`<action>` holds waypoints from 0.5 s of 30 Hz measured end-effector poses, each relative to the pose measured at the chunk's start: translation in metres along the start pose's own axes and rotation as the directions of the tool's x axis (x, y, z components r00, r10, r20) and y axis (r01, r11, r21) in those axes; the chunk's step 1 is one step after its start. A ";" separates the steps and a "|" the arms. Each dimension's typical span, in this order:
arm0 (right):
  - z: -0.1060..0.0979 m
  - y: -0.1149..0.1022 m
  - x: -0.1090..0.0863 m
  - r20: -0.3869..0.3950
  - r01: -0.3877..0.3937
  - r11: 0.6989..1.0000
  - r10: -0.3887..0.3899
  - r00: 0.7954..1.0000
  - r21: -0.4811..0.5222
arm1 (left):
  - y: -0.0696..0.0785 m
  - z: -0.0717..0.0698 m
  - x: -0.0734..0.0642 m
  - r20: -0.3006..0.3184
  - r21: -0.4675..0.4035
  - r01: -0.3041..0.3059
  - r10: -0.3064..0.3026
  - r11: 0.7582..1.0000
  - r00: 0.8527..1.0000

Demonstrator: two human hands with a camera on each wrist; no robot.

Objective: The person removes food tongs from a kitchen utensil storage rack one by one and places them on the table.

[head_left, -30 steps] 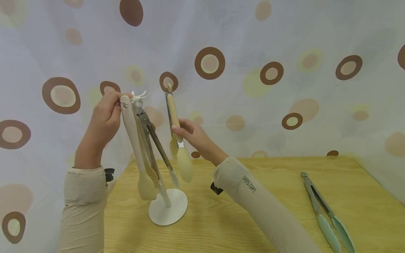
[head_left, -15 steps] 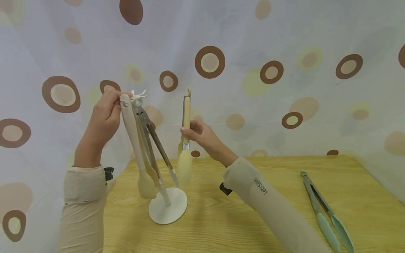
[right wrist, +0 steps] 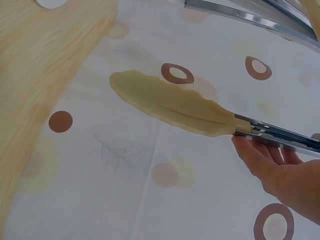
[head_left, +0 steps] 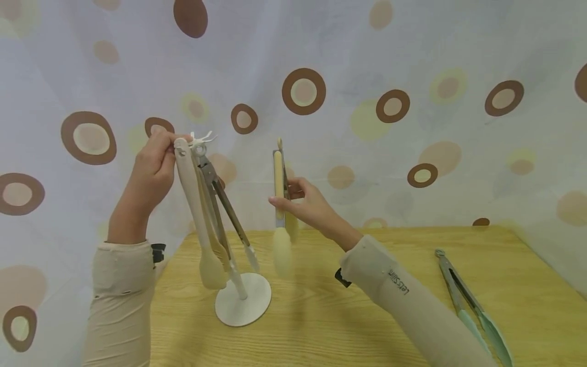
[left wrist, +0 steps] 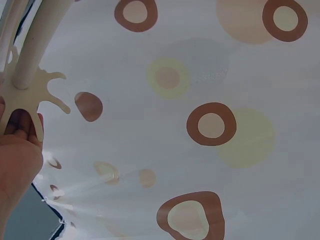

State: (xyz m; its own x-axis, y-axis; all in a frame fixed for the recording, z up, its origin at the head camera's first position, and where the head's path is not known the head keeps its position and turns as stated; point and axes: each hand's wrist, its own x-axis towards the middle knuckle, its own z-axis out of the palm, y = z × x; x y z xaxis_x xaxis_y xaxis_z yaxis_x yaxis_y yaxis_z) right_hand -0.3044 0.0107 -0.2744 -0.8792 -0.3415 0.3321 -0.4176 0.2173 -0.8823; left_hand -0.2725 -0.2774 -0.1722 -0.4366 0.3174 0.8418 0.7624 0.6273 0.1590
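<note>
My left hand (head_left: 155,162) pinches the hooked top of a white utensil stand (head_left: 244,306), seen from below in the left wrist view as a hook ring (left wrist: 30,92). From its hooks hang a cream-handled utensil (head_left: 194,204) and grey metal tongs (head_left: 229,209) with pale tips; more hangs partly hidden between them. To the right of the stand, my right hand (head_left: 312,206) holds yellow tongs (head_left: 278,183) upright in the air, thumb on one arm and fingers on the other. One yellow scalloped tip (right wrist: 170,102) fills the middle of the right wrist view.
Green-tipped grey tongs (head_left: 463,290) lie spread at the right of the wooden table (head_left: 357,306). Behind the table hangs a white cloth (head_left: 348,46) with brown rings. The stand's round base rests on the table's left part.
My right hand has carried the yellow tongs rightward and slightly down, away from the stand, turning them more upright. The left hand and the stand have stayed in place.
</note>
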 end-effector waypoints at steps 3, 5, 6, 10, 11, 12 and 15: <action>-0.008 0.004 -0.004 -0.017 0.004 1.000 -0.004 1.000 -0.028 | 0.000 0.000 -0.001 -0.003 0.007 0.006 -0.006 1.000 1.000; -0.013 0.006 -0.007 -0.030 -0.004 0.999 0.002 1.000 -0.048 | 0.000 0.000 -0.001 -0.001 0.011 0.003 -0.003 1.000 1.000; -0.016 0.007 -0.009 -0.040 -0.009 0.998 0.007 0.999 -0.058 | 0.001 0.000 -0.001 0.000 0.013 0.003 -0.003 1.000 1.000; -0.026 0.009 -0.013 -0.069 -0.032 0.993 0.024 0.997 -0.117 | 0.002 0.000 0.000 0.001 0.018 0.001 -0.001 1.000 1.000; -0.028 0.009 -0.014 -0.075 -0.038 0.991 0.028 0.997 -0.128 | 0.002 0.000 0.000 0.000 0.018 0.003 -0.003 1.000 1.000; -0.030 0.009 -0.014 -0.079 -0.042 0.990 0.031 0.996 -0.138 | 0.002 0.000 0.000 -0.002 0.021 0.005 -0.005 1.000 1.000; -0.034 0.011 -0.016 -0.089 -0.062 0.984 0.048 0.995 -0.165 | 0.003 -0.001 0.000 -0.002 0.019 0.006 -0.006 1.000 1.000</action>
State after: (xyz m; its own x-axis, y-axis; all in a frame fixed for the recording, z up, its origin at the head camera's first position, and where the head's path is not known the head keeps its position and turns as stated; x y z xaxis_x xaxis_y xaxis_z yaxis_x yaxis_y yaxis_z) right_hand -0.3030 0.0494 -0.2777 -0.9151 -0.2477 0.3183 -0.3945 0.3861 -0.8338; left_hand -0.2693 -0.2761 -0.1713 -0.4404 0.3121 0.8418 0.7502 0.6430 0.1541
